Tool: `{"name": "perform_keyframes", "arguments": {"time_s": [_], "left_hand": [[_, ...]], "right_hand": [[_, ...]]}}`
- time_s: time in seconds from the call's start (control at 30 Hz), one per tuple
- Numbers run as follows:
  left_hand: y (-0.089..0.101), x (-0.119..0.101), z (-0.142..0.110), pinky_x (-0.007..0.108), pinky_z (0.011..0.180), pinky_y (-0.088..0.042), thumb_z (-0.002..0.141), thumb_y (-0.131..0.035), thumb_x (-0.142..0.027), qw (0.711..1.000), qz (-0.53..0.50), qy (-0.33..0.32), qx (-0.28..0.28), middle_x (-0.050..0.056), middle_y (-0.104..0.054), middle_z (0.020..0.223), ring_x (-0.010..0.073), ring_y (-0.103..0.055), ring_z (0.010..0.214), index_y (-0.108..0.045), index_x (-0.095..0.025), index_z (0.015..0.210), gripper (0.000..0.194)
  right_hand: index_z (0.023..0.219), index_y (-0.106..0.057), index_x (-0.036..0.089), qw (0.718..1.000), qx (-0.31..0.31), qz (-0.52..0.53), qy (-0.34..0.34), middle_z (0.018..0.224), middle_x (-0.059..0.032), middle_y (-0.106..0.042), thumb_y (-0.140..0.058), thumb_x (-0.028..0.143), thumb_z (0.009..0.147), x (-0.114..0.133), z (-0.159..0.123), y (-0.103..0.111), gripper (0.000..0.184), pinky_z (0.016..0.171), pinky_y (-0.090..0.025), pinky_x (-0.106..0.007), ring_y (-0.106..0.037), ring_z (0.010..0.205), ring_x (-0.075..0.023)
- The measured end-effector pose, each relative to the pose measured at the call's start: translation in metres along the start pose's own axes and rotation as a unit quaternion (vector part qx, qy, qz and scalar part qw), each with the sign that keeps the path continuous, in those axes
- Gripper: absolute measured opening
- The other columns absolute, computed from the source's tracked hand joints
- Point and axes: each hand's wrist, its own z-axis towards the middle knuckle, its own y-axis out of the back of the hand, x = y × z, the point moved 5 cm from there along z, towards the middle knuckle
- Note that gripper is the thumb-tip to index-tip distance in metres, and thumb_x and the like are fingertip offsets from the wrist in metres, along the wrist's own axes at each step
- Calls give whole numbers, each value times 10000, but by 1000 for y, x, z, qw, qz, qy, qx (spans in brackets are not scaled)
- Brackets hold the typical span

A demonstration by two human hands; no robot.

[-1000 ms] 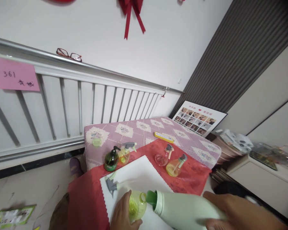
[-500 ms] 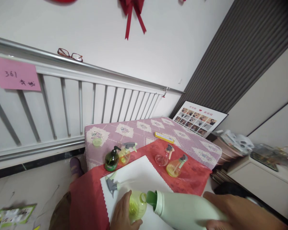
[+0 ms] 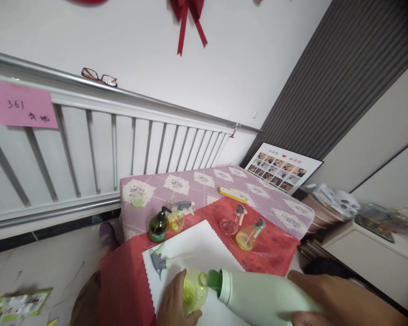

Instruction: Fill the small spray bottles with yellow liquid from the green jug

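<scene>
My left hand [image 3: 177, 302] is wrapped round a yellow-green spray bottle [image 3: 195, 290] whose top is off, over a white mat [image 3: 204, 246]. In my right hand [image 3: 321, 296] lies a large pale green jug-like bottle [image 3: 265, 294], tipped on its side toward the left. Its dark green spout is right at the small bottle's open neck; whether liquid flows between them I cannot make out. A grey spray head [image 3: 158, 262] rests on the mat's left part, left of the bottle.
Behind the mat stand a dark green pump bottle [image 3: 158, 225], a yellow spray bottle [image 3: 177, 220], a clear spray bottle [image 3: 230, 222] and another yellowish one [image 3: 249, 236]. A yellow case [image 3: 232, 194] and small green lid [image 3: 138, 201] lie on the purple tablecloth [image 3: 204, 179]. A radiator [image 3: 102, 149] borders the table.
</scene>
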Motion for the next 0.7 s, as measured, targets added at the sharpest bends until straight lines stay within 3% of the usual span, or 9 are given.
{"name": "perform_keyframes", "arguments": {"time_s": [0.43,0.7], "left_hand": [[2,-3,-1,368,1214,-285,605,-600,-265,1000,8,3,-3,113,-355,1580,263,-347,1452,-283,-104,1495,959],[3,-7,-6,356,1189,-330,595,-607,-207,997,21,-7,-77,107,-435,1537,266,-421,1408,-377,-132,1457,896]], "right_hand": [[939,-687,299,1000,28,-13,-8,925,-96,-774,-502,730,791,7,1,3,492,660,-478,-383,-718,838,-361],[926,-684,317,1000,28,-3,-6,911,-70,-776,-503,732,788,9,-1,6,473,662,-485,-386,-718,830,-357]]}}
